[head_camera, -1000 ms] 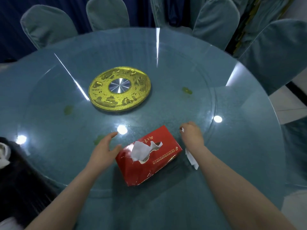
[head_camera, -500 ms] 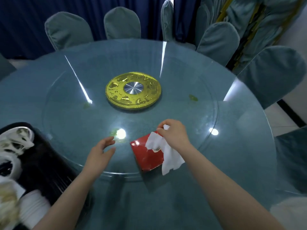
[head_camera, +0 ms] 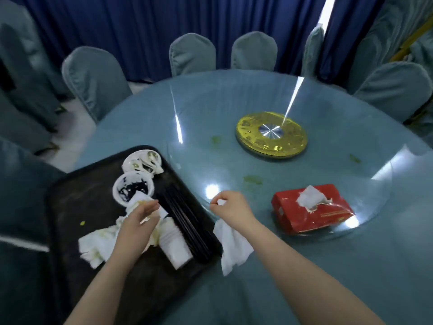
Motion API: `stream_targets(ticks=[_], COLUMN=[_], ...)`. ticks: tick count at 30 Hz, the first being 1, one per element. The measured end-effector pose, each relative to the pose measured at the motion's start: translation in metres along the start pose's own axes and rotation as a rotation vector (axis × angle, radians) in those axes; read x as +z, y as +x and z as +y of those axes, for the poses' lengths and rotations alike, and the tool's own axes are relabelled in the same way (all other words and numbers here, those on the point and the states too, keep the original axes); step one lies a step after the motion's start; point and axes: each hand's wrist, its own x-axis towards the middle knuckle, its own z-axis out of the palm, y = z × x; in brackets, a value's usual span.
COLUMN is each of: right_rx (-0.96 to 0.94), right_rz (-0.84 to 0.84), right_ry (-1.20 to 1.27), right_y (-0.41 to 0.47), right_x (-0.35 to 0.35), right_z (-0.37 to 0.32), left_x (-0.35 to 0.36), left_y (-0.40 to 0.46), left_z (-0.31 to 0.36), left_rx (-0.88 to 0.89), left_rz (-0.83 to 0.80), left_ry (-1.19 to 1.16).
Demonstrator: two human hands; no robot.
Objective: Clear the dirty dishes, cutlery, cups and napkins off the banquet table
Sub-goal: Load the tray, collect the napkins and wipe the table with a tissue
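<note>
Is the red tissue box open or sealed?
Open: the red cardboard tissue box has a torn top slot with a white tissue sticking out.

You had a glossy glass tabletop (head_camera: 269,95) with a shiny gold-toned metal disc (head_camera: 271,134), a matt black tray (head_camera: 77,200), soft white paper tissue (head_camera: 234,245), a glossy red cardboard box (head_camera: 311,214) and cloth-covered chairs (head_camera: 93,78).
</note>
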Motion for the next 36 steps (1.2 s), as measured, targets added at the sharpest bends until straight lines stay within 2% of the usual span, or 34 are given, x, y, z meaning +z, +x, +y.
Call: stream_targets(ticks=[7,14,20,24,28,30,33,36], right_rx=[-0.058,0.001,0.048,-0.003,-0.068,-0.069,-0.057,0.022], right_rz=[-0.211,-0.104,-0.052,-0.044,0.017,0.062,0.139,0.107], right_ry=[0.002,0.065,0.369,0.466,0.420,0.421,0.359,0.305], right_y=[0.002,0.004,-0.001,-0.013,-0.026,-0.028,-0.029,-0.032], right_x=[0.106,0.108,0.069,0.049,0.027,0.016,-0.002,-0.018], right_z=[-0.060,-0.068,-0.062,-0.060,-0.053,-0.046,-0.031,-0.012], left_x=[-0.094,-0.120,-0.088,-0.045,0.003,0.023,0.046,0.061], left_y=[-0.009,-0.005,0.009,0.016,0.018,0.017,0.022,0.027], left_z=[-0.046,-0.059,-0.036,-0.010,0.015,0.024,0.031,0.035], left_rx=[-0.148,-0.154,-0.071,0.018,0.040,0.091,0.183,0.220], left_rz=[0.134,0.121,-0.012,-0.262,-0.505,-0.529,-0.451,-0.429], left_ry=[-0.032,-0.032,-0.006,0.080,0.202,0.273,0.325,0.339])
